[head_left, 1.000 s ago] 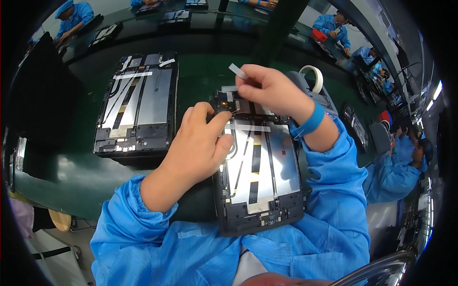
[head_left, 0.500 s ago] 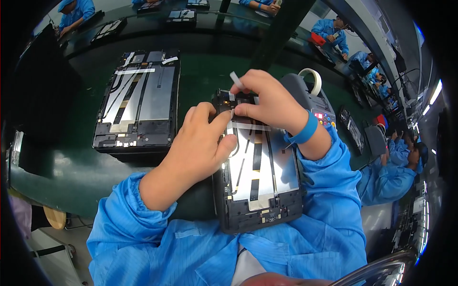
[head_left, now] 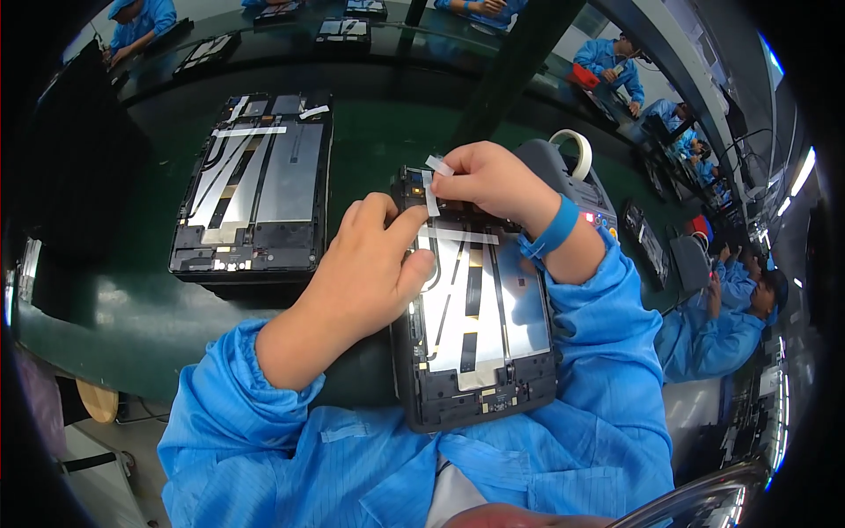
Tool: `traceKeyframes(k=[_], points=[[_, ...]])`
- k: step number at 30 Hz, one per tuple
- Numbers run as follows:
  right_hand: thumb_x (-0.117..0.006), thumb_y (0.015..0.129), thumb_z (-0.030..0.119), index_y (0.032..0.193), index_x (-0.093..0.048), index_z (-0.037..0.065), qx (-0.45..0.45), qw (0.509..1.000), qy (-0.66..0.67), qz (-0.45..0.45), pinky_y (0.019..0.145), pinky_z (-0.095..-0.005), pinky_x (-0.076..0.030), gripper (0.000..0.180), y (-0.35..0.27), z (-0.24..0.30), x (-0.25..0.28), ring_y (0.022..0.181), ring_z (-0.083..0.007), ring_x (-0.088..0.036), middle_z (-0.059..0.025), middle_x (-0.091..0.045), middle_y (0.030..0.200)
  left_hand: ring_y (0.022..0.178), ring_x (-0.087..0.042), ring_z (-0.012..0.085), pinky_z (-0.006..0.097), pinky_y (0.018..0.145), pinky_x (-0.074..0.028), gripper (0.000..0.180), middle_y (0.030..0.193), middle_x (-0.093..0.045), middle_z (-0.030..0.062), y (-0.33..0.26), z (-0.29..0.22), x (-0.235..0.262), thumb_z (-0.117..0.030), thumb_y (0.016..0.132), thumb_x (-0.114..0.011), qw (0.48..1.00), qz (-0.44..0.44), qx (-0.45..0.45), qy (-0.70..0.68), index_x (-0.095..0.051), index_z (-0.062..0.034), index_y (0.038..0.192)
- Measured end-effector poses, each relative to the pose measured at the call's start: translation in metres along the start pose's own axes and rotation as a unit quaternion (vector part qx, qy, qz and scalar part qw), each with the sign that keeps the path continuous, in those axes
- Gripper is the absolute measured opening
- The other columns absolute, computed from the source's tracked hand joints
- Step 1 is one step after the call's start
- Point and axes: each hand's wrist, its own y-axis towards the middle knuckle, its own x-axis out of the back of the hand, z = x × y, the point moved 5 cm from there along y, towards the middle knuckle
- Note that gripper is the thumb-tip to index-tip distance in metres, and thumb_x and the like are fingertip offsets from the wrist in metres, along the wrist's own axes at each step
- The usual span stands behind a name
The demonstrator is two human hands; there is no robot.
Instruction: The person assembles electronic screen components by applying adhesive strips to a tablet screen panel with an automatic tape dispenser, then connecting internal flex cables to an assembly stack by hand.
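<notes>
An opened tablet chassis (head_left: 480, 348) with a silver battery lies in front of me on the green table. My left hand (head_left: 374, 264) rests on its left upper edge, index finger pressing near the top. My right hand (head_left: 493, 180) pinches a small white strip of tape (head_left: 433, 189) and holds it over the top left corner of the chassis. Another white strip (head_left: 458, 236) lies across the battery. A blue band (head_left: 553, 233) circles my right wrist.
A second opened tablet chassis (head_left: 255, 189) lies to the left on the green table (head_left: 114, 308). A tape roll (head_left: 574, 151) stands on a grey dispenser behind my right hand. Other people in blue coats work at benches behind and to the right.
My right hand has come down from above the chassis with the tape strip to its top corner. My left hand has stayed on the chassis edge.
</notes>
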Motion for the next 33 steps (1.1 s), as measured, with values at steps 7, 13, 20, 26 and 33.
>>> traceKeyframes(k=[7, 13, 20, 26, 33], points=[[-0.067, 0.07, 0.023, 0.082, -0.068, -0.005, -0.052, 0.994, -0.098, -0.014, 0.06, -0.0313, -0.049, 0.03, 0.009, 0.009, -0.003, 0.06, -0.0219, -0.06, -0.0136, -0.064, 0.069, 0.096, -0.048, 0.033, 0.04, 0.087, -0.041, 0.042, 0.101, -0.048, 0.0185, -0.002, 0.004, -0.002, -0.022, 0.085, -0.05, 1.0, 0.015, -0.001, 0.012, -0.053, 0.0014, 0.12], [-0.07, 0.065, 0.028, 0.077, -0.066, -0.004, -0.06, 0.986, -0.155, -0.009, 0.06, -0.0333, -0.05, 0.034, 0.011, 0.012, -0.002, 0.062, -0.0246, -0.062, -0.0159, -0.063, 0.067, 0.095, -0.048, 0.0331, 0.04, 0.087, -0.041, 0.042, 0.101, -0.048, 0.0182, -0.002, 0.002, -0.003, -0.021, 0.084, -0.051, 1.0, 0.006, -0.015, 0.015, -0.052, 0.001, 0.12], [-0.067, 0.079, 0.018, 0.095, -0.058, -0.001, 0.083, 0.981, -0.114, -0.133, 0.061, -0.031, -0.05, 0.026, -0.012, 0.014, 0.007, 0.064, -0.0231, -0.063, -0.0122, -0.066, 0.076, 0.095, -0.047, 0.0327, 0.039, 0.087, -0.041, 0.041, 0.1, -0.047, 0.0181, -0.003, 0.001, -0.002, -0.018, 0.083, -0.051, 1.0, 0.014, 0.0, 0.025, -0.052, -0.0002, 0.12], [-0.049, 0.087, 0.0, 0.112, -0.05, 0.0, 0.18, 0.981, -0.041, -0.063, 0.082, -0.0318, -0.051, 0.025, -0.036, 0.013, -0.014, 0.096, -0.026, -0.065, -0.0143, -0.068, 0.097, 0.095, -0.047, 0.0321, 0.039, 0.086, -0.041, 0.041, 0.099, -0.047, 0.0176, -0.003, 0.001, -0.001, -0.018, 0.083, -0.05, 0.999, 0.012, -0.01, 0.03, -0.052, 0.0004, 0.12], [-0.051, 0.083, 0.0, 0.118, -0.051, 0.0, 0.181, 0.971, -0.155, 0.03, 0.093, -0.037, -0.046, 0.035, -0.049, 0.011, -0.015, 0.106, -0.0302, -0.059, -0.0151, -0.061, 0.117, 0.092, -0.049, 0.0326, 0.039, 0.084, -0.042, 0.042, 0.098, -0.048, 0.0176, -0.003, 0.001, -0.002, -0.016, 0.082, -0.051, 0.999, 0.009, -0.014, 0.035, -0.054, 0.004, 0.118]])
